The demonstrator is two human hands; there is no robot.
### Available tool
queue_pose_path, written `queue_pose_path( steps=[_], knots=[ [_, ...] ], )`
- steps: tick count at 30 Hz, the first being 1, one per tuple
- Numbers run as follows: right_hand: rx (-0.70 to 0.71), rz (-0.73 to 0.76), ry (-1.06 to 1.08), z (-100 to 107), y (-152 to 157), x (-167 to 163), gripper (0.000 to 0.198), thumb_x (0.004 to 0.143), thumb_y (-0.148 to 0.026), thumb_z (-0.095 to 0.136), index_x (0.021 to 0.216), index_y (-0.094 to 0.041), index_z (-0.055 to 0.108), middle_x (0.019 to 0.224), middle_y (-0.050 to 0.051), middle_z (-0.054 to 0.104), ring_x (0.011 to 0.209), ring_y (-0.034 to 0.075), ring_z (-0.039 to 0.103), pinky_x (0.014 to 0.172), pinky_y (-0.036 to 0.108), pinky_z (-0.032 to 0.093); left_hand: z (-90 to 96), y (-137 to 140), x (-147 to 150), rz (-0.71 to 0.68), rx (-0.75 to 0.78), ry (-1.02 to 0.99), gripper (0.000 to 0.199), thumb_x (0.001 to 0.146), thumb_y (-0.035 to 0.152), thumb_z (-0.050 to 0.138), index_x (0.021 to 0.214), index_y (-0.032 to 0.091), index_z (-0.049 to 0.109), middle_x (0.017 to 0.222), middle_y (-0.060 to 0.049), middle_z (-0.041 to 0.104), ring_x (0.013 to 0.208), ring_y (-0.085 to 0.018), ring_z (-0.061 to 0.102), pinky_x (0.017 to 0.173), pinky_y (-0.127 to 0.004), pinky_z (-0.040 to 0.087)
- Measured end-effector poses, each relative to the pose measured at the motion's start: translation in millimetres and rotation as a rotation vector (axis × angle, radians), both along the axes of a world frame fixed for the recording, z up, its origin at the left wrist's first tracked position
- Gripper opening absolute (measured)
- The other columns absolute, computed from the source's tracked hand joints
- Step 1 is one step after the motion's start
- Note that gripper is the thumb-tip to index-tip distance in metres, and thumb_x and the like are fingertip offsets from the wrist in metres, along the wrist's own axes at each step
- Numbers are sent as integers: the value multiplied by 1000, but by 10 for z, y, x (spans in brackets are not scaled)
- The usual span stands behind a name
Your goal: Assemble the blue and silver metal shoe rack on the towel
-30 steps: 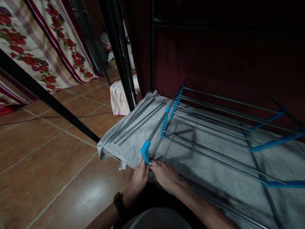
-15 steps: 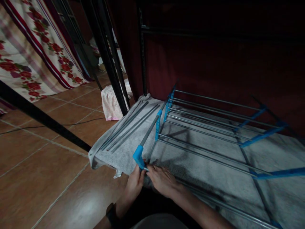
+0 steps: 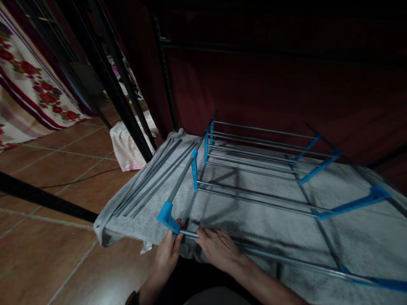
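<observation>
A rack of grey metal tubes with blue plastic brackets [image 3: 194, 170] lies across a grey towel. At its near left corner is a blue corner connector [image 3: 165, 215], gripped from below by my left hand [image 3: 168, 250], whose fingertips are partly hidden. My right hand [image 3: 219, 246] is closed around the near metal tube [image 3: 280, 258], a short way right of the connector. The left end of this tube meets the connector. At the far right, the tube runs into another blue bracket [image 3: 388, 283].
Several loose grey rods [image 3: 155, 180] lie on the left part of the grey towel [image 3: 254, 178]. Black metal posts [image 3: 104, 80] rise at the left. A striped cloth [image 3: 127, 146] hangs beyond them, and a cable [image 3: 79, 180] crosses the tiled floor. Dark red fabric [image 3: 254, 84] hangs behind.
The view has turned to the right, so the scene sits farther left. My right hand has slid right along the tube, baring a length beside the connector. My left hand stays at the connector.
</observation>
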State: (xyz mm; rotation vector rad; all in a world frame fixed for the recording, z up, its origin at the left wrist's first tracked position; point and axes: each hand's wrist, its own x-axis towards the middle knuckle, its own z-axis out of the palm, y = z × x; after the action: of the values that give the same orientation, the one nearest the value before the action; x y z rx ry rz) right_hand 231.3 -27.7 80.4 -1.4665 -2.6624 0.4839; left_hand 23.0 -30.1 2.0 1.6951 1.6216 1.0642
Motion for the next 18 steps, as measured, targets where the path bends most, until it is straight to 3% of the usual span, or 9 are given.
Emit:
queue_pose_path(
  steps=[7, 13, 18],
  knots=[
    [8, -28, 0, 53, 36, 26, 28, 104, -32, 37, 118, -23, 60, 110, 6, 72, 96, 24, 70, 81, 37, 53, 16, -20, 62, 25, -60, -46, 41, 93, 49, 46, 118, 19, 57, 117, -14, 72, 115, -28, 67, 101, -47, 53],
    [-25, -26, -12, 82, 17, 26, 32, 105, -33, 34, 124, -25, 59, 117, 6, 71, 96, 23, 70, 81, 35, 52, 2, -16, 124, 37, -46, -77, 38, 93, 48, 45, 115, 20, 59, 110, -12, 72, 107, -27, 68, 98, -47, 54],
    [-37, -19, -20, 92, 29, 32, 32, 105, -33, 35, 126, -25, 59, 116, 6, 71, 95, 23, 70, 80, 35, 52, -29, -24, 130, 40, -14, -84, 35, 94, 44, 45, 117, 21, 58, 117, -13, 71, 113, -26, 66, 102, -47, 52]
  ],
)
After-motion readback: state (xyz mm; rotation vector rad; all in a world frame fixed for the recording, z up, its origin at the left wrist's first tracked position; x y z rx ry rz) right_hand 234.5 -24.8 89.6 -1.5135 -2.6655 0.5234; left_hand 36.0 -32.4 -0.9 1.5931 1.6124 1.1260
